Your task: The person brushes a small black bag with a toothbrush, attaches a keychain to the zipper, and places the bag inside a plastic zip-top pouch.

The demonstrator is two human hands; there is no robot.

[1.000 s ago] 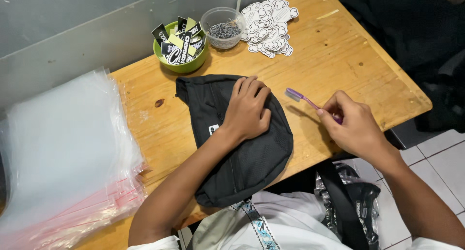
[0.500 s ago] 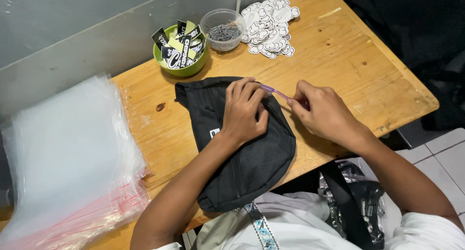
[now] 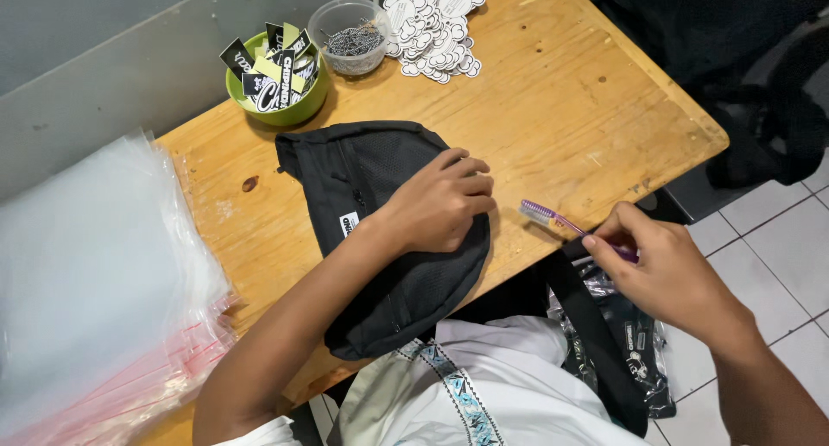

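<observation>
Green bowl (image 3: 276,109) at the desk's (image 3: 553,109) far edge held black-and-white tags; the clear tub (image 3: 350,36) beside it held small dark metal bits. White stickers (image 3: 432,23) lay just beyond. Your left hand (image 3: 440,204) rested on the black pouch (image 3: 380,239) mid-desk, fingers loosely curled, gripping nothing. Your right hand (image 3: 665,273), off the desk's edge, had fingers pinched on a purple toothbrush (image 3: 553,220), bristles toward the pouch.

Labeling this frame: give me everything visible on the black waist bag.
The black waist bag lies flat on the wooden table, looking like fabric with a mesh front panel, a zip line and a small white label. Its lower end overhangs the table edge toward the person. The left hand presses on its right side.
</observation>
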